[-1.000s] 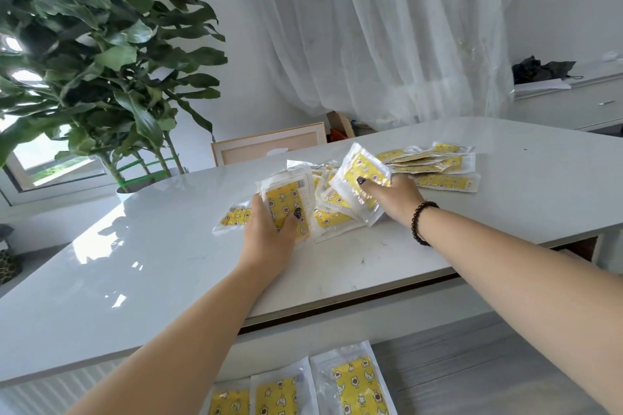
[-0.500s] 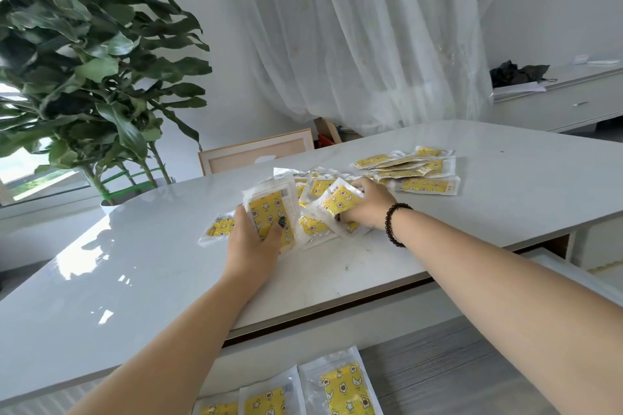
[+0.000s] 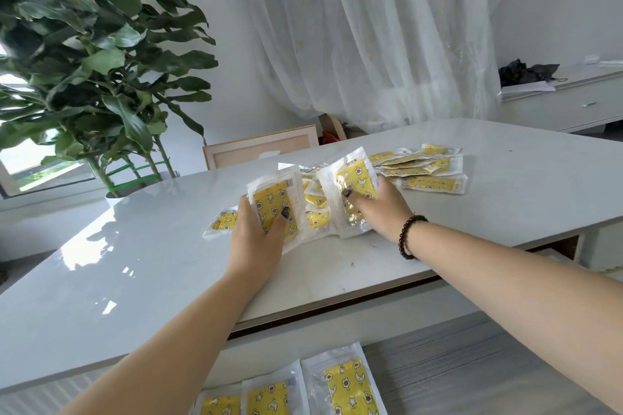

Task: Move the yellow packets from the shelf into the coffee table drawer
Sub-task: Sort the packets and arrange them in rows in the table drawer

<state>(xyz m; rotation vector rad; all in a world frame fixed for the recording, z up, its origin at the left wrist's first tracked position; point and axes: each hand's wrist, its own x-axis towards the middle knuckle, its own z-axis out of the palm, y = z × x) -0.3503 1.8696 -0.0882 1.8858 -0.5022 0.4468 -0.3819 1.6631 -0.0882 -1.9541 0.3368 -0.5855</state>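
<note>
Fingers [image 3: 285, 212] of both hands pinch crinkly, flat rectangular yellow packets [image 3: 274, 209] above the glossy tabletop [image 3: 135, 280].

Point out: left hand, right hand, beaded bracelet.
left hand [image 3: 256, 239], head view, back of the hand.
right hand [image 3: 384, 209], head view, back of the hand.
beaded bracelet [image 3: 406, 239], head view, beads on the right wrist.

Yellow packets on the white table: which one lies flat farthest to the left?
The small packet lying alone beside the left hand, partly hidden by it; the other flat packets lie further right.
</note>
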